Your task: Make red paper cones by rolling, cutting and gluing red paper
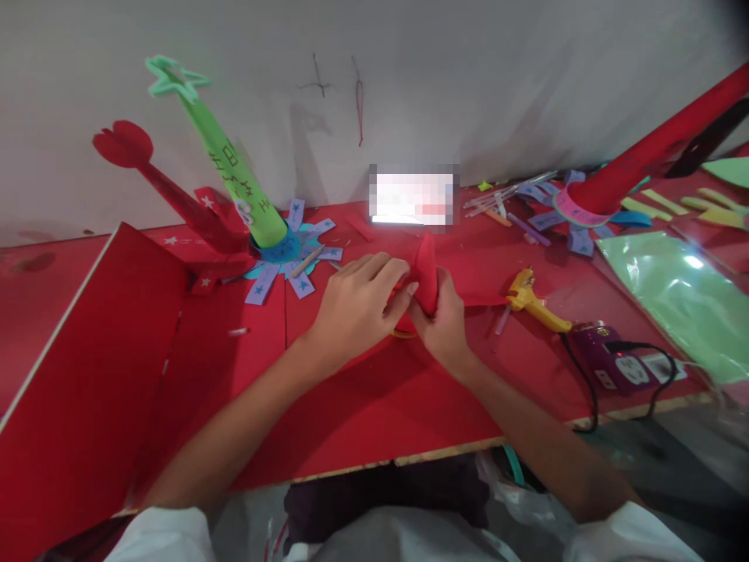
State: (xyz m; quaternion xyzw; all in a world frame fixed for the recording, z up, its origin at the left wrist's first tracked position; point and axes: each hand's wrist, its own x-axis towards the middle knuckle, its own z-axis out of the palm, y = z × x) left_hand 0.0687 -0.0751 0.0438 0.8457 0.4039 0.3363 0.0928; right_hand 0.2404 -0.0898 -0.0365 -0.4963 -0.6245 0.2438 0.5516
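Note:
Both hands meet over the middle of the red table, working on a folded piece of red craft sheet (427,275), paper or foam. My left hand (360,300) is closed, its thumb and fingers pinching the piece's left side. My right hand (443,321) grips the piece from the right, with its pointed end standing up above the fingers. Part of the piece is hidden behind the hands. Below them shows a bit of yellow edge (403,334). To the right of my right hand lies a yellow hot glue gun (537,300) with a black cord.
A green paper cone (231,164) with a star top and a red flower-like piece (169,183) stand left. A red board (87,351) rises at the left. Right are a red cone (661,144), purple power strip (614,359) and green sheets (679,297). A lit screen (413,197) leans behind.

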